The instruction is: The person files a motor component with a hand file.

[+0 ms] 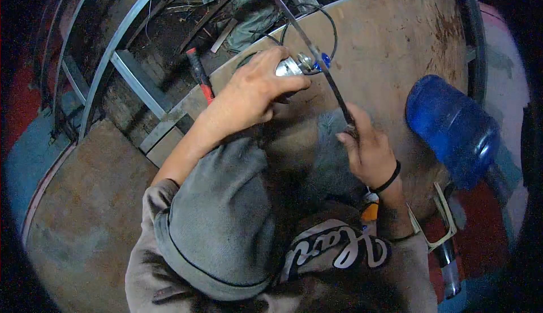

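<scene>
My left hand (254, 84) is closed around a silver, rounded tool (288, 68) with a shiny metal front; its kind I cannot tell, since my fingers cover much of it. A shiny blue piece (320, 64) shows just beyond the tool's front. My right hand (370, 151) grips the lower end of a long, thin, dark metal bar (305, 37). The bar slants up and to the left, and in this view it crosses the blue piece close to the silver tool.
Beneath my hands lies a curved wooden board (379, 30). A black cable (336, 30) loops behind the bar. A blue water jug (452, 129) lies at right, near a pale frame-like tool (447, 222). A red-and-black handle (199, 75) and curved metal framing (121, 24) are at left.
</scene>
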The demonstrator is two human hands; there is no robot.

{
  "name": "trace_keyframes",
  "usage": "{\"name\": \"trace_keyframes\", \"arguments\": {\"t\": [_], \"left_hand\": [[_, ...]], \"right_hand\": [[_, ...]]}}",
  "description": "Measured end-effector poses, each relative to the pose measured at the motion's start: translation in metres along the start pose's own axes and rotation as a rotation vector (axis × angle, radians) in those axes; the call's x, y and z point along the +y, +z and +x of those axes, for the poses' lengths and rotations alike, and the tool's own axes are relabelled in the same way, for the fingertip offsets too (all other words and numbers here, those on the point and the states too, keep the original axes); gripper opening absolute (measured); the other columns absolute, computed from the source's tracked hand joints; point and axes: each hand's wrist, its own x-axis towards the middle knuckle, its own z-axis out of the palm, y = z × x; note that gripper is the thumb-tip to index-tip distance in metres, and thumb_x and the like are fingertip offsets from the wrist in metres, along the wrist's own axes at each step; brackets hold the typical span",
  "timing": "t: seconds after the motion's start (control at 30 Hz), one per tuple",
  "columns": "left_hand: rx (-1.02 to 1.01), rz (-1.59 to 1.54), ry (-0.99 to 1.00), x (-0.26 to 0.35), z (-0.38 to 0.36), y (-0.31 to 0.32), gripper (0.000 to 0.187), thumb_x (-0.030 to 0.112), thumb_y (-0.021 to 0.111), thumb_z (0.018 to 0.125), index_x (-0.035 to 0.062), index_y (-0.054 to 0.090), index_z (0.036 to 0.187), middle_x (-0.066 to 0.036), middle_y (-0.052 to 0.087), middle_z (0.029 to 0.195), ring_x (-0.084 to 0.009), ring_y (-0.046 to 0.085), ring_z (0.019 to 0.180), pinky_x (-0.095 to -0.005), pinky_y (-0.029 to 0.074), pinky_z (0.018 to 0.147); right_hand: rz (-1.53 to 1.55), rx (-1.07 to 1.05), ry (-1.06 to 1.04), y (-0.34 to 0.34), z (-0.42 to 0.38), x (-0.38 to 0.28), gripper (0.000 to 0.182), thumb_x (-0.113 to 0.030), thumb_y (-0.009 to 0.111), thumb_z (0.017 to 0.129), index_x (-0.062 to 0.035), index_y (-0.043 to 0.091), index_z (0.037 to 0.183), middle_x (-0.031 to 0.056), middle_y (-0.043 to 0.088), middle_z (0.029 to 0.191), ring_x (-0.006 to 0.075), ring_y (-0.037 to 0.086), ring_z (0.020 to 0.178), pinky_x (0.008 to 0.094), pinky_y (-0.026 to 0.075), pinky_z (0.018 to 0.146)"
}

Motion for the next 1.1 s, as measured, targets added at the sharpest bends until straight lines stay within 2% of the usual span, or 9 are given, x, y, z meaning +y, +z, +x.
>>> {"name": "trace_keyframes", "arguments": {"t": [0.27, 0.43, 0.47, 0.5, 0.67, 0.77, 0.83, 0.93, 1.1], "left_hand": [[-0.005, -0.010, -0.003, 0.001, 0.000, -0.001, 0.059, -0.005, 0.068, 0.057, 0.0194, 0.063, 0.110, -0.019, 0.049, 0.118, -0.0392, 0.053, 0.108, -0.0420, 0.046, 0.090], [0.008, 0.005, -0.007, 0.001, -0.002, 0.000, 0.060, -0.005, 0.067, 0.057, 0.0196, 0.063, 0.112, -0.019, 0.050, 0.116, -0.0390, 0.052, 0.109, -0.0422, 0.045, 0.091], [-0.024, -0.029, -0.060, 0.002, -0.002, -0.003, 0.061, -0.007, 0.066, 0.054, 0.0165, 0.063, 0.111, -0.018, 0.049, 0.124, -0.0387, 0.051, 0.114, -0.0408, 0.044, 0.095], [-0.056, -0.060, -0.111, 0.002, -0.002, -0.005, 0.063, -0.009, 0.065, 0.051, 0.0134, 0.063, 0.110, -0.018, 0.048, 0.132, -0.0385, 0.049, 0.120, -0.0395, 0.042, 0.099], [-0.006, -0.052, -0.097, -0.006, -0.001, -0.012, 0.063, -0.010, 0.064, 0.051, 0.0129, 0.064, 0.110, -0.016, 0.051, 0.127, -0.0376, 0.053, 0.115, -0.0391, 0.045, 0.096], [-0.043, -0.028, -0.025, -0.005, 0.003, -0.008, 0.064, -0.012, 0.063, 0.051, 0.0125, 0.064, 0.110, -0.016, 0.052, 0.127, -0.0375, 0.054, 0.114, -0.0391, 0.046, 0.096], [-0.049, -0.010, 0.011, -0.006, 0.004, -0.008, 0.065, -0.013, 0.062, 0.050, 0.0124, 0.064, 0.110, -0.016, 0.052, 0.127, -0.0372, 0.054, 0.115, -0.0389, 0.046, 0.095], [-0.093, -0.087, -0.132, -0.009, 0.005, -0.018, 0.061, -0.013, 0.063, 0.053, 0.0118, 0.065, 0.108, -0.016, 0.053, 0.127, -0.0371, 0.053, 0.115, -0.0387, 0.045, 0.097], [-0.073, -0.109, -0.010, -0.018, 0.012, -0.023, 0.056, -0.012, 0.066, 0.056, 0.0112, 0.065, 0.107, -0.017, 0.055, 0.122, -0.0373, 0.055, 0.112, -0.0395, 0.045, 0.094]], "right_hand": [[-0.069, 0.042, -0.070, 0.010, 0.008, -0.005, 0.055, -0.014, 0.058, 0.090, -0.0067, 0.036, 0.139, 0.0250, 0.062, 0.102, 0.0412, 0.063, 0.082, 0.0479, 0.051, 0.069], [-0.158, -0.048, 0.083, 0.012, 0.005, -0.005, 0.051, -0.013, 0.055, 0.091, -0.0100, 0.037, 0.138, 0.0255, 0.063, 0.100, 0.0410, 0.063, 0.083, 0.0490, 0.051, 0.070], [-0.159, -0.050, 0.085, 0.012, 0.001, -0.005, 0.051, -0.013, 0.055, 0.091, -0.0100, 0.037, 0.138, 0.0255, 0.063, 0.100, 0.0410, 0.063, 0.083, 0.0490, 0.051, 0.070], [-0.185, -0.086, 0.126, 0.012, -0.006, -0.005, 0.049, -0.014, 0.054, 0.092, -0.0075, 0.037, 0.137, 0.0262, 0.062, 0.097, 0.0431, 0.062, 0.084, 0.0490, 0.050, 0.071], [-0.244, -0.085, 0.095, 0.005, -0.038, 0.003, 0.044, -0.012, 0.052, 0.093, -0.0043, 0.038, 0.134, 0.0263, 0.061, 0.084, 0.0440, 0.062, 0.076, 0.0500, 0.048, 0.067], [-0.250, -0.112, 0.147, -0.001, -0.026, -0.001, 0.040, -0.012, 0.051, 0.092, -0.0041, 0.040, 0.130, 0.0280, 0.060, 0.083, 0.0458, 0.061, 0.076, 0.0515, 0.048, 0.066], [-0.227, -0.184, 0.173, 0.003, 0.007, -0.009, 0.037, -0.017, 0.047, 0.094, -0.0062, 0.040, 0.128, 0.0250, 0.063, 0.089, 0.0455, 0.061, 0.079, 0.0556, 0.047, 0.066], [-0.134, -0.047, 0.101, 0.022, 0.036, -0.013, 0.025, -0.017, 0.047, 0.094, -0.0052, 0.043, 0.116, 0.0256, 0.063, 0.080, 0.0477, 0.060, 0.073, 0.0576, 0.046, 0.064], [-0.150, -0.037, 0.149, 0.018, 0.038, -0.019, 0.030, -0.012, 0.051, 0.092, -0.0042, 0.041, 0.120, 0.0291, 0.059, 0.078, 0.0489, 0.058, 0.078, 0.0558, 0.044, 0.064]]}}
